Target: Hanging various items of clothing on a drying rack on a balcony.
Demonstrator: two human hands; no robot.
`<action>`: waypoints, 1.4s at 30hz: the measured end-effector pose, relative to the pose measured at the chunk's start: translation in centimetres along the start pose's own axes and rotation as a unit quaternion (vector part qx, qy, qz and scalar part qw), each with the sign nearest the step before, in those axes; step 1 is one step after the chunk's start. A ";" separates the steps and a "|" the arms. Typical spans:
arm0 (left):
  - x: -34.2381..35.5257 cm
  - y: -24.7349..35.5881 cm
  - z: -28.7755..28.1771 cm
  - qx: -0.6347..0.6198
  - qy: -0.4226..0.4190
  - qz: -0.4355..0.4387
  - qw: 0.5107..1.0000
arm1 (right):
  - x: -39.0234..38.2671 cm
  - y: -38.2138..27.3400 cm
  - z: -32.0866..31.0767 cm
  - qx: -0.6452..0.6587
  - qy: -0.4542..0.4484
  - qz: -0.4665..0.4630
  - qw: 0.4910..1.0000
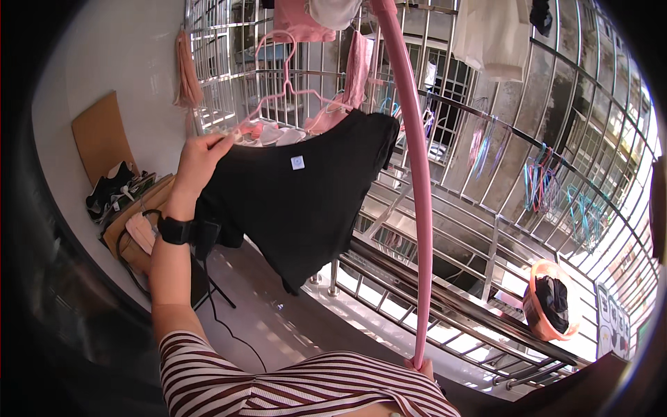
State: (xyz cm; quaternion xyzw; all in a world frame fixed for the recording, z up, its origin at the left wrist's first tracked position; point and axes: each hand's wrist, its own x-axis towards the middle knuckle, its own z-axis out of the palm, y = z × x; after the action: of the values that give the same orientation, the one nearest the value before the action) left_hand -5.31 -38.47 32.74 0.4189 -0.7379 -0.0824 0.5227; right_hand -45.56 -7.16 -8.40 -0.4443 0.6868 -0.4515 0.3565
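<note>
The left hand (199, 163) pinched the black garment (299, 201) at its upper left edge, beside the pink hanger (287, 73); the garment hung spread in mid-air. Rightward, the right hand (426, 368), partly hidden, clasped the lower end of the pink pole (418, 181).

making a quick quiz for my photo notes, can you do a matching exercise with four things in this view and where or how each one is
Things
1. black top
2. pink pole
3. orange basket
4. black-and-white sneaker

Place or state
A. has dark clothes in it
B. at the left, below a brown board
C. gripped near its lower end by the right hand
D. held up at one side by the left hand

Right pairs: 1-D, 2-C, 3-A, 4-B
</note>
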 end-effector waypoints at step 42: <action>-0.3 22.3 20.8 -0.171 -0.020 0.460 0.871 | -10.9 -12.6 -18.3 0.046 0.520 -0.180 0.834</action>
State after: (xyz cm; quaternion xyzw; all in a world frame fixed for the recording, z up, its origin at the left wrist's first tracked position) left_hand -34.68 -30.69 35.88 -0.0653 -0.8318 0.0346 0.5501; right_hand -54.41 6.08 10.60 -0.2427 0.6573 -0.7033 -0.1201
